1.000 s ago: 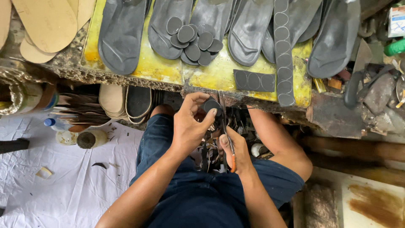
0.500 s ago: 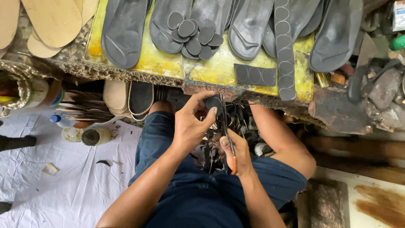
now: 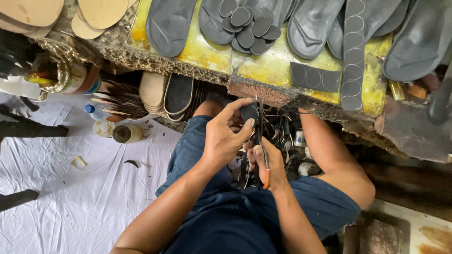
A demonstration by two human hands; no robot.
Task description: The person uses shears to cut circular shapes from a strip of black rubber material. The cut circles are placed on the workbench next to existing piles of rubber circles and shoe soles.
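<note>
A seated person in blue shorts (image 3: 207, 221) bends over their lap, both forearms reaching away from the camera. The right hand (image 3: 267, 164) closes around scissors (image 3: 262, 141), orange handle tip showing under the palm, blades pointing up toward the bench; whether the blades are apart is hard to tell. The left hand (image 3: 226, 136) pinches a small dark disc (image 3: 249, 112) between thumb and fingertips, right against the blades, just below the bench edge. Beyond the hands, a dark tangle of scraps (image 3: 287, 136) sits between the knees, too cluttered to make out.

To the left, a white sheet (image 3: 70, 197) covers the floor, with a bottle (image 3: 96, 113), a lidded jar (image 3: 125, 133) and small offcuts. Soles (image 3: 167, 94) are stacked on edge under the bench.

On the yellow, crusted bench (image 3: 207, 49) lie grey insoles (image 3: 169, 23), a heap of discs (image 3: 247, 26) and a punched strip (image 3: 353, 51). Tan insoles (image 3: 101, 14) are cut off by the top edge of the frame.
</note>
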